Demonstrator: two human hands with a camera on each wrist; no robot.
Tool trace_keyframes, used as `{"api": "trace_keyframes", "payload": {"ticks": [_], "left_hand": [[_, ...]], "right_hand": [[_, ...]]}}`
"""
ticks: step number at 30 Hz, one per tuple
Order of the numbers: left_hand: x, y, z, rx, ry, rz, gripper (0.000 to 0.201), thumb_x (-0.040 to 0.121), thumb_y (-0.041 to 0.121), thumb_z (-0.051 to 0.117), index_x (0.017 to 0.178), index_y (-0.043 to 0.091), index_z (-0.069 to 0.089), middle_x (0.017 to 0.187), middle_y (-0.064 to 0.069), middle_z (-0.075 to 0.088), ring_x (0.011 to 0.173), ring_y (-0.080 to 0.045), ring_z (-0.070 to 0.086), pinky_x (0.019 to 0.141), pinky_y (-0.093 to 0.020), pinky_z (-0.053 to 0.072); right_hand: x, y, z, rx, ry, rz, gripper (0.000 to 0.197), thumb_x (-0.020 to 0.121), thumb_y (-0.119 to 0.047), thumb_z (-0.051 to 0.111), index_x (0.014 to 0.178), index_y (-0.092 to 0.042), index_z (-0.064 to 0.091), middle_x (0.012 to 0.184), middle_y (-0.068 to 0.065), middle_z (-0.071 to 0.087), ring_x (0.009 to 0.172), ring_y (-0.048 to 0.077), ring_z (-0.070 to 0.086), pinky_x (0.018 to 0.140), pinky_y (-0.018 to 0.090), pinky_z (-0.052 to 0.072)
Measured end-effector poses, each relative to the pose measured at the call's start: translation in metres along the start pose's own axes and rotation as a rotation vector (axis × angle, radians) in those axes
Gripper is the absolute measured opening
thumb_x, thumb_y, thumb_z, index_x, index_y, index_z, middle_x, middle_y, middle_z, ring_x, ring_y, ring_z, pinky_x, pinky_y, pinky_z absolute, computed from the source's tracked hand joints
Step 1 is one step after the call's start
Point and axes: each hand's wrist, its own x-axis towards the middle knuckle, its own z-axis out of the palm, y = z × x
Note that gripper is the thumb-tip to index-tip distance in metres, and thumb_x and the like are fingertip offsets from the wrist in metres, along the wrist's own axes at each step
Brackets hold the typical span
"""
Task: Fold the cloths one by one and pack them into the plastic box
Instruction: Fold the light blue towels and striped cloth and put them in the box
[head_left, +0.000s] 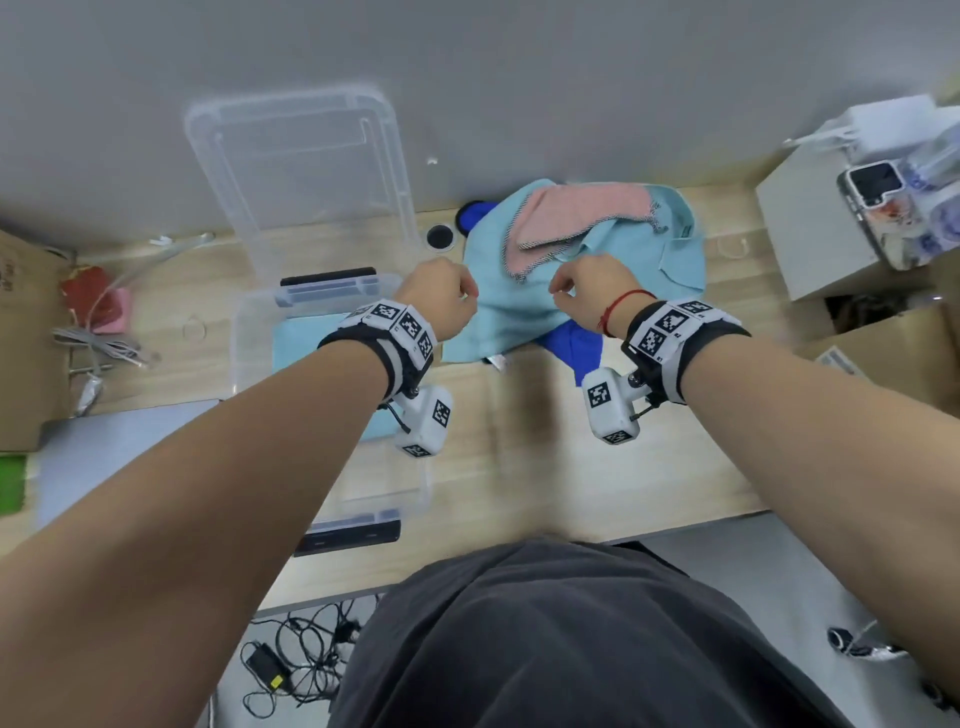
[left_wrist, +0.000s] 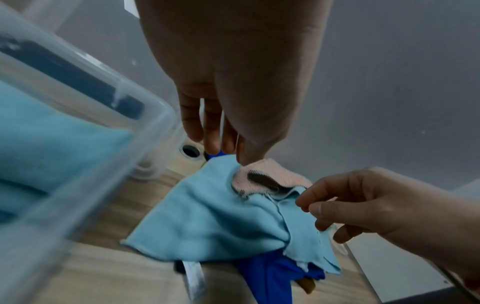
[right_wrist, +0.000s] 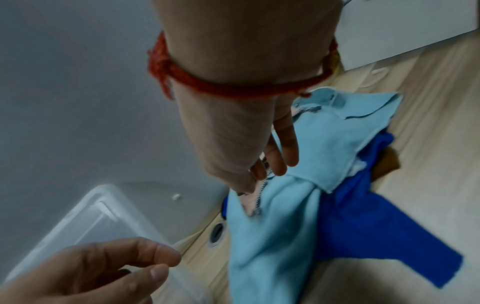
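Desk of pale wood (head_left: 545, 441) carries everything shown. Clear rectangular plastic box (head_left: 249, 332) lies left of the left hand's fingers, a folded light-blue cloth (head_left: 301, 338) already inside; its transparent lid (head_left: 296, 171) leans beyond. Crumpled light-blue cloth (head_left: 498, 312) spreads beneath both hands, over a royal-blue cloth (head_left: 576, 343). Pink cloth with stitched edging (head_left: 582, 218) sits just beyond the fingertips. Left hand (head_left: 441, 296) hangs loosely curled above the pile, holding nothing. Right hand (head_left: 587, 291) has thumb and fingertips at the pink edging; whether they pinch it cannot be told. Good practice would be to lift one cloth alone by two corners.
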Motion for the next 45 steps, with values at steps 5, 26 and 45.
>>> {"api": "trace_keyframes", "payload": {"ticks": [5,26,45], "left_hand": [[0.025,0.032,0.044,-0.003,-0.081,0.018,0.022,0.088,0.026,0.059,0.105,0.026,0.072,0.121,-0.002,0.052,0.101,-0.021,0.059,0.090,-0.029,0.043],[0.078,0.108,0.032,-0.184,0.020,0.013,0.077,0.076,0.033,0.075,0.139,0.006,0.038,0.132,-0.011,0.049,0.114,-0.026,0.052,0.094,-0.037,0.047],[0.014,0.150,-0.058,-0.054,0.316,0.116,0.032,0.082,0.046,0.062,0.100,0.020,0.067,0.102,-0.005,0.059,0.100,-0.030,0.053,0.086,-0.038,0.042]], "right_hand": [[0.008,0.064,0.023,0.030,-0.106,0.112,0.048,0.088,-0.026,0.055,0.135,-0.034,0.048,0.140,0.015,0.037,0.110,0.036,0.056,0.099,0.041,0.047],[0.052,0.066,-0.066,0.225,0.304,-0.337,0.053,0.087,-0.024,0.056,0.138,-0.015,0.050,0.141,0.005,0.046,0.125,0.024,0.049,0.100,0.035,0.043],[-0.047,0.008,-0.164,0.675,0.622,-0.499,0.022,0.070,-0.007,0.052,0.091,-0.009,0.058,0.065,-0.006,0.044,0.055,0.006,0.039,0.061,0.015,0.034]]}}
